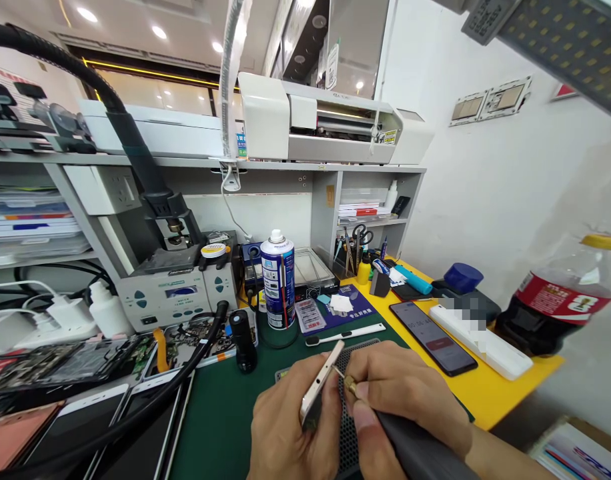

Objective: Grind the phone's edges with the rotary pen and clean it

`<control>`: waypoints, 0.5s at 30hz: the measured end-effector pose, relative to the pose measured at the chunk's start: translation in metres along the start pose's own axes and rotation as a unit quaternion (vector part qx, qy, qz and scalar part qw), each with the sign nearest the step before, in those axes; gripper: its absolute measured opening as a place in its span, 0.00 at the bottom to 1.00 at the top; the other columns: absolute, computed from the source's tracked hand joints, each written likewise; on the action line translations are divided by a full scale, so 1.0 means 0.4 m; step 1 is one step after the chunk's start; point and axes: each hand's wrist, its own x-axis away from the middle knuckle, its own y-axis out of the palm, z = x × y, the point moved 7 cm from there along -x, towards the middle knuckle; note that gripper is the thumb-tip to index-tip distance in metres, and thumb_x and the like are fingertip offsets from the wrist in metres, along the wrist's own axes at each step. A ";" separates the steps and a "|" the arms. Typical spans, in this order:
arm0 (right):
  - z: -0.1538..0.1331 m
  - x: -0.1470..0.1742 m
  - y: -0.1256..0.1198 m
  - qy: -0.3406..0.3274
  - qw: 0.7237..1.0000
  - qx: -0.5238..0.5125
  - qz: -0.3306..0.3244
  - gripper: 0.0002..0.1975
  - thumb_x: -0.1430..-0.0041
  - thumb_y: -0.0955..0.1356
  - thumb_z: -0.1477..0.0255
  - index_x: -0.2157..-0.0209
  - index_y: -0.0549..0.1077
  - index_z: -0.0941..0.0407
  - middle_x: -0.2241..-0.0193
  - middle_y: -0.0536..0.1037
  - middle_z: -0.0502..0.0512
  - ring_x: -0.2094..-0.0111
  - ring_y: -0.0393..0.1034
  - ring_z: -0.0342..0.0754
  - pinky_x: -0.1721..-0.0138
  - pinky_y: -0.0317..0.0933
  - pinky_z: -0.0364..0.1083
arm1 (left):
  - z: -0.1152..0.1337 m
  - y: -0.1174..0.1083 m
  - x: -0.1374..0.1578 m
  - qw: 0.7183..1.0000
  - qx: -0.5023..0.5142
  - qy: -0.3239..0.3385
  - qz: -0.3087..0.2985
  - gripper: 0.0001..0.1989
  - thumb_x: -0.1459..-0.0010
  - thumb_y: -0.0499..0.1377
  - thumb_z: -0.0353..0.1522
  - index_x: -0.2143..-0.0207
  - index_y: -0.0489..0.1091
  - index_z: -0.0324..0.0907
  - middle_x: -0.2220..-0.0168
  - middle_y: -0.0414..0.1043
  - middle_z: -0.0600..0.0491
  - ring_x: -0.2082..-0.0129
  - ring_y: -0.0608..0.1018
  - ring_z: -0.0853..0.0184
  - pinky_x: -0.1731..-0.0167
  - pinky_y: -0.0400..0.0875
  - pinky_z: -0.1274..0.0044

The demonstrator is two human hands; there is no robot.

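My left hand [278, 417] is closed around a slim phone [321, 385], tilted up so that its pale metal edge with small holes faces me. In my right hand [405, 387] is a thick dark-handled tool [418, 443] with a brass-coloured collar and a thin tip. That tip points at the phone's edge; whether it touches, I cannot tell. Both hands are above a black perforated pad [348, 433] on a green work mat [220, 413]. Just beyond them lies a white-handled brush-like tool [353, 333].
A spray can [278, 280] and a black torch-like cylinder [243, 340] stand behind my hands. A black cable [180, 377] crosses phones and circuit boards on the left. To the right lie a lit phone [433, 337], a white bar-shaped case [500, 353] and a cola bottle [555, 300].
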 end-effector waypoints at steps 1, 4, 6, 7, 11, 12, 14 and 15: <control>0.001 0.000 0.001 0.003 1.000 -0.002 -0.008 0.11 0.37 0.61 0.81 0.70 0.69 0.54 0.78 0.77 0.52 0.75 0.74 0.44 0.71 0.70 0.41 | 0.001 -0.001 0.001 1.000 -0.004 -0.001 0.001 0.09 0.35 0.58 0.27 0.53 0.73 0.44 0.63 0.82 0.54 0.70 0.84 0.70 0.66 0.79 0.83; 0.007 -0.001 0.004 0.020 0.999 -0.006 -0.032 0.11 0.36 0.61 0.81 0.69 0.69 0.55 0.77 0.78 0.52 0.74 0.76 0.44 0.70 0.70 0.40 | 0.004 -0.001 0.003 1.000 -0.016 -0.009 0.001 0.08 0.35 0.58 0.28 0.55 0.74 0.44 0.63 0.82 0.53 0.69 0.84 0.70 0.64 0.79 0.85; 0.008 0.000 0.005 0.022 0.999 -0.006 -0.039 0.11 0.35 0.60 0.81 0.69 0.69 0.55 0.77 0.78 0.52 0.74 0.76 0.44 0.69 0.71 0.40 | 0.006 -0.001 0.002 1.000 -0.019 -0.005 -0.001 0.08 0.35 0.58 0.28 0.54 0.74 0.44 0.63 0.82 0.54 0.69 0.84 0.70 0.64 0.79 0.85; 0.006 0.000 0.005 0.016 0.999 -0.001 -0.038 0.12 0.35 0.60 0.81 0.69 0.69 0.55 0.77 0.78 0.52 0.74 0.76 0.44 0.69 0.71 0.40 | 0.008 -0.002 0.002 1.000 -0.019 0.002 0.001 0.09 0.35 0.58 0.27 0.54 0.73 0.44 0.63 0.82 0.54 0.69 0.84 0.70 0.65 0.79 0.85; 0.001 0.007 0.008 0.004 1.000 0.008 -0.023 0.13 0.36 0.61 0.83 0.70 0.70 0.55 0.77 0.77 0.53 0.74 0.75 0.44 0.69 0.71 0.41 | 0.014 -0.006 0.000 0.999 -0.036 0.029 0.013 0.11 0.35 0.57 0.27 0.52 0.73 0.43 0.62 0.82 0.52 0.68 0.84 0.69 0.65 0.79 0.83; 0.002 0.010 0.008 0.004 1.000 0.008 -0.017 0.13 0.37 0.61 0.83 0.70 0.70 0.55 0.77 0.77 0.53 0.74 0.75 0.44 0.69 0.71 0.41 | 0.016 -0.008 0.000 0.998 -0.046 0.035 0.018 0.10 0.35 0.57 0.27 0.52 0.73 0.43 0.62 0.82 0.52 0.68 0.85 0.68 0.65 0.79 0.83; 0.003 0.017 0.006 0.001 1.000 0.012 -0.003 0.12 0.38 0.61 0.83 0.70 0.70 0.55 0.77 0.77 0.53 0.74 0.75 0.44 0.70 0.71 0.41 | 0.018 -0.010 0.000 0.998 -0.055 0.037 0.023 0.10 0.35 0.58 0.27 0.53 0.73 0.43 0.62 0.82 0.52 0.68 0.85 0.68 0.65 0.80 0.83; 0.003 0.021 0.007 -0.004 1.000 0.015 0.001 0.12 0.39 0.61 0.83 0.70 0.70 0.55 0.76 0.77 0.53 0.74 0.74 0.44 0.69 0.71 0.42 | 0.018 -0.010 -0.001 0.998 -0.051 0.034 0.023 0.10 0.35 0.58 0.27 0.53 0.73 0.43 0.63 0.82 0.52 0.69 0.85 0.68 0.66 0.80 0.83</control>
